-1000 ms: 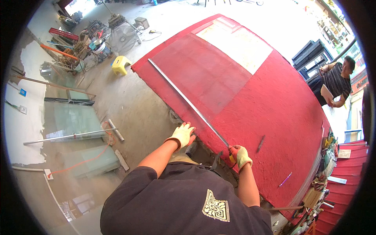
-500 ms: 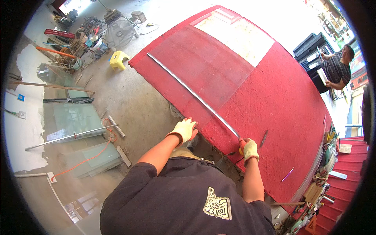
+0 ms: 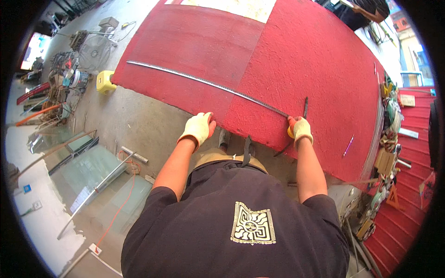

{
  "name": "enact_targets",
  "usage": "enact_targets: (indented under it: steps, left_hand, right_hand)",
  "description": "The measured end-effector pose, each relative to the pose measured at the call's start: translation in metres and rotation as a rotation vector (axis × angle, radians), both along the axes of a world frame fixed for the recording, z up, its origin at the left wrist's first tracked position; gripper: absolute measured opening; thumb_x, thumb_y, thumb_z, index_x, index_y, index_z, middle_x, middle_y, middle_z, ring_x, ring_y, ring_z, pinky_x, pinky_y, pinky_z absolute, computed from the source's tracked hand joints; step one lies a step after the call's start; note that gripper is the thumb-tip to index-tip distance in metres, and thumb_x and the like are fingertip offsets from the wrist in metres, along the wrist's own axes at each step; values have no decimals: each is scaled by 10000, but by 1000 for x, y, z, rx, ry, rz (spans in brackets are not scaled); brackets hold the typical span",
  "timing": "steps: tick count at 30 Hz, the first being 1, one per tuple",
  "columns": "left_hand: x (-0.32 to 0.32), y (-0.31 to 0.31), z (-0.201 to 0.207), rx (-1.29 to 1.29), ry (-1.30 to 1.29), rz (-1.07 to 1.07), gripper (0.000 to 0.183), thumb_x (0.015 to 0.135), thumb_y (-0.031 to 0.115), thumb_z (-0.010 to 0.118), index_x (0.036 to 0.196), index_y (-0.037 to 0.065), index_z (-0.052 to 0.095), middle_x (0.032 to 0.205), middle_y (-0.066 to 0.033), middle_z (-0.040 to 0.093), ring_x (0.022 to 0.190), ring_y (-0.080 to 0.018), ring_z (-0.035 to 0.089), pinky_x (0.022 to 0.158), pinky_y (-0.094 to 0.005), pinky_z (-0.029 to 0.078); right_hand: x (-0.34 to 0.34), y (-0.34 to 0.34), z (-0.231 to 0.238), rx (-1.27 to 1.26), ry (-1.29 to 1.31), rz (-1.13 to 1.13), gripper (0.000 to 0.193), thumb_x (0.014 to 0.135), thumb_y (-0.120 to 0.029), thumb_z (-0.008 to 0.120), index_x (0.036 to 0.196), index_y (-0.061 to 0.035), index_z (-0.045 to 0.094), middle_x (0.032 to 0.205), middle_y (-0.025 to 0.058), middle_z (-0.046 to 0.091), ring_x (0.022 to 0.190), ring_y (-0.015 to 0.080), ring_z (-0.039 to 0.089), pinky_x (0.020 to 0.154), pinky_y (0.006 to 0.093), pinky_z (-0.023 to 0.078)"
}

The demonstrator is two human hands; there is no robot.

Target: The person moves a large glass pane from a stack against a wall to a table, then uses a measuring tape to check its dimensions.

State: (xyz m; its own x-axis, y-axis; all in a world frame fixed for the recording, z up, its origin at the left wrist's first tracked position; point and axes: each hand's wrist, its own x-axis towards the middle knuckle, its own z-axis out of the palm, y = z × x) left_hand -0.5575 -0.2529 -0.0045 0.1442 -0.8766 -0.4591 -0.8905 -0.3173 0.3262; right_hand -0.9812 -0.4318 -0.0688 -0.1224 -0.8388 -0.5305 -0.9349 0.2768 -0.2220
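Observation:
A long silver measuring strip (image 3: 206, 82) with fine marks lies slantwise across a red, rough-covered table (image 3: 278, 60). My right hand (image 3: 301, 128), in a pale yellow glove with orange-red fingers, is closed round the strip's near right end. A yellow patch shows beside its fingers; whether it belongs to a tape case, I cannot tell. At the table's near edge rests my left hand (image 3: 198, 127), gloved alike, fingers extended and gripping nothing I can see. Just beyond my right hand lies a slim black tool (image 3: 306, 107), and farther right a purple pen (image 3: 348, 145).
A smooth, darker rectangular area (image 3: 208, 41) covers the table's left part, beside a pale sheet (image 3: 232, 7). A yellow stool (image 3: 105, 82) stands by the left corner. Glass panes (image 3: 95, 169) lie at lower left. Clutter (image 3: 387, 160) lines the right edge; another person (image 3: 371, 11) stands far right.
My view has turned, so the table and strip lie more crosswise. My left hand stays by the table edge; my right remains at the strip's end. The other person is now mostly out of view.

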Motion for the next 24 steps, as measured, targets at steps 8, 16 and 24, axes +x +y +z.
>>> enact_targets:
  steps: [8, 16, 24]
  left_hand:
    - [27, -20, -32, -292, 38, 17, 514, 997, 373, 627, 1417, 75, 626, 1324, -228, 675, 1231, -422, 635, 1049, -505, 515]
    - [26, -75, -54, -442, -181, 38, 606, 986, 374, 660, 1534, 139, 549, 1616, -212, 450, 1503, -437, 389, 1218, -595, 331]
    - [24, -69, -80, -628, -182, 73, 576, 1002, 333, 659, 1535, 142, 551, 1610, -237, 455, 1519, -452, 374, 1269, -603, 243]
  right_hand:
    - [9, 3, -6, 70, -32, -25, 474, 982, -477, 684, 1182, -50, 729, 1176, 199, 764, 1145, 391, 707, 997, 454, 522]
    - [17, -1, 7, 84, -100, -99, 444, 951, -441, 734, 1132, -36, 719, 1131, 222, 764, 1104, 402, 720, 971, 452, 542]
    - [15, 10, 1, 5, -190, -50, 474, 910, -463, 763, 1068, -18, 729, 1105, 251, 756, 1080, 408, 724, 943, 471, 555]
